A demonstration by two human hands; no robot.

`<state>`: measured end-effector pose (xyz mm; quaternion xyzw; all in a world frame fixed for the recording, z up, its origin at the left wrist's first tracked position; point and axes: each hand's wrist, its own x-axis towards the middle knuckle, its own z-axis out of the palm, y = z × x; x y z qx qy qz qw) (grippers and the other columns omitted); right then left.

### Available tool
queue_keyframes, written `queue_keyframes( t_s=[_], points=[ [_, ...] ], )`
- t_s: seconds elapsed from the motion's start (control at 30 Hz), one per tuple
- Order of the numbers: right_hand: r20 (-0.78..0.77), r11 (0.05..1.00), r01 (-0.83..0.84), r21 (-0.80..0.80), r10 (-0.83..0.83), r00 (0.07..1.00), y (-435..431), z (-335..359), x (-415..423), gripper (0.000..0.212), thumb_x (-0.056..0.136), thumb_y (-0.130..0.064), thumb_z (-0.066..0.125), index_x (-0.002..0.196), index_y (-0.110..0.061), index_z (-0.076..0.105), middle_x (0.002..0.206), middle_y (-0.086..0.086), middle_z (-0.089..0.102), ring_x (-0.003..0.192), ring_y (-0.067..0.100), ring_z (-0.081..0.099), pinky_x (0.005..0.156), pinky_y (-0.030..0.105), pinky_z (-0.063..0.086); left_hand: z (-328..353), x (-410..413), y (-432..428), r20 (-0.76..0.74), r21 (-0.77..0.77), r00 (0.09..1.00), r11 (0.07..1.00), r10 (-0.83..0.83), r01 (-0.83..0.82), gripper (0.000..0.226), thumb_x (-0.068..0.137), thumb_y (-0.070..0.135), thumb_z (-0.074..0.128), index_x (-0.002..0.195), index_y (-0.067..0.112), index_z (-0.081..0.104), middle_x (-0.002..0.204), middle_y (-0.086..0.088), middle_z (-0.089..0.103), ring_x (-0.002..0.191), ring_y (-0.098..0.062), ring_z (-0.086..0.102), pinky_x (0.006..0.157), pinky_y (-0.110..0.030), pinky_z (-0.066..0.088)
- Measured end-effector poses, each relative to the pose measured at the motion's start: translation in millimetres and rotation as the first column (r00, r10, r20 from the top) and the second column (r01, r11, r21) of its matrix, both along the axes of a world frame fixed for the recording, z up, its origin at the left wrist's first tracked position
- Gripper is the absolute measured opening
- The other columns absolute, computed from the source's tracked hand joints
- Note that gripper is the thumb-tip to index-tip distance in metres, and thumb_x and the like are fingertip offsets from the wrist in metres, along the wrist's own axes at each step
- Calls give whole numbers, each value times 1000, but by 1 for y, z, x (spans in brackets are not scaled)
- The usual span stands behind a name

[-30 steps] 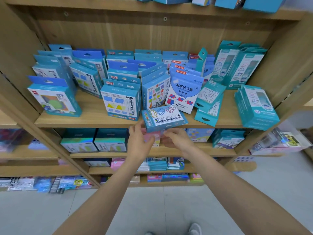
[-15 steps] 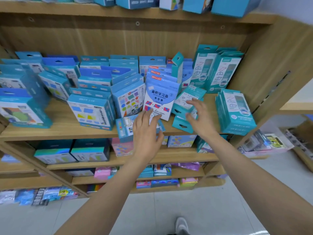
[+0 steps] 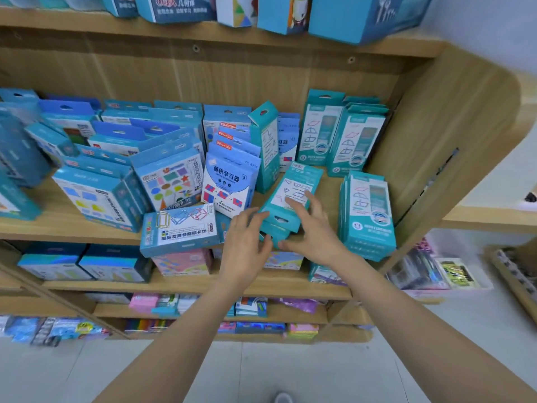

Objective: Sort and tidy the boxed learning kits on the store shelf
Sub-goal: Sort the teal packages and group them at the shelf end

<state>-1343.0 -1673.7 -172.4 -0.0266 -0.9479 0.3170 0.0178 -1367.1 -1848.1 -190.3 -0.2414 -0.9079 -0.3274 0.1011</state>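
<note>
Both hands were in on the fallen teal boxes (image 3: 293, 196), a small pile lying tilted on its back near the front of the middle shelf (image 3: 58, 225), hanging tabs pointing out at me. Their lookalikes, the standing teal stack (image 3: 367, 213), stood upright just to the right, so I judged that was why I had the pile bracketed from two sides: gather it, square it, stand it with its own kind. My left hand (image 3: 247, 237) was loose and fairly wide, fingers near straight, tips touching the pile's left edge. My right hand (image 3: 313, 234) lay over the top box's printed face, fingers spread, thumb low by the near corner; whether that thumb was actually pinching, I could not tell. So the pile sat between my hands, left beside it, right on top. A blue box (image 3: 180, 228) lay flat on the shelf's front lip just left of my left hand, overhanging the edge and untouched, and it looked like a knock could tip it off
</note>
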Motion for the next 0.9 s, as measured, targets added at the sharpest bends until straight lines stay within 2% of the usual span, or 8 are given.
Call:
queue_keyframes(
  t_s=[0.13,0.23,0.33,0.43,0.5,0.6,0.77,0.9],
  points=[
    [35,998,-41,-56,43,998,-3,-7,4,95,74,-17,81,149,-29,25,159,1,-12,143,23,24,108,31,36,2,3,10,230,33,973,999,-7,0,58,90,20,57,143,9,36,139,-13,43,127,-28,40,102,-38,37],
    [-12,998,-8,-58,8,1000,-6,-8,13,89,74,-6,78,146,-28,29,159,-1,-8,139,21,34,102,28,42,7,1,10,315,74,949,997,-4,-21,53,88,16,56,138,9,40,125,-12,51,116,-27,46,91,-33,40],
    [-29,999,-10,31,11,1000,-11,-16,27,93,72,-13,80,147,-29,27,159,-2,-6,138,25,33,101,36,45,6,0,5,384,125,923,992,-15,-36,48,86,13,56,132,10,46,117,-12,52,111,-26,49,90,-36,43],
    [-128,972,65,225,-36,991,-19,-23,40,89,67,-23,82,142,-22,32,158,2,13,126,32,45,90,41,47,7,4,2,425,163,903,987,-64,-7,46,84,16,54,130,12,50,119,-11,52,113,-26,51,96,-41,44],
    [-221,951,138,278,-77,972,-25,-24,48,78,67,-24,80,134,-18,39,153,2,27,117,32,52,85,40,47,5,7,-2,447,164,889,986,-102,31,46,86,17,54,131,11,50,123,-9,50,114,-22,51,100,-37,42],
    [-296,956,205,210,-137,945,-31,-25,62,63,71,-22,75,127,-16,47,146,0,35,114,27,54,76,38,51,3,7,-12,470,228,866,971,-170,66,45,88,20,53,133,15,49,124,-3,53,106,-13,54,99,-34,44],
    [-322,984,181,4,-170,931,-39,-26,79,54,76,-16,75,126,-15,54,141,3,39,117,21,53,83,43,54,1,16,-25,425,326,866,937,-265,127,43,92,13,57,133,21,47,129,-2,53,103,-8,57,93,-35,49],
    [-320,976,209,-64,-219,922,-44,-33,89,56,76,-11,74,126,-18,51,145,2,30,120,16,48,92,36,52,0,27,-31,456,467,814,875,-361,126,44,90,6,61,128,22,48,122,-5,59,79,5,62,74,-23,56]
  ],
)
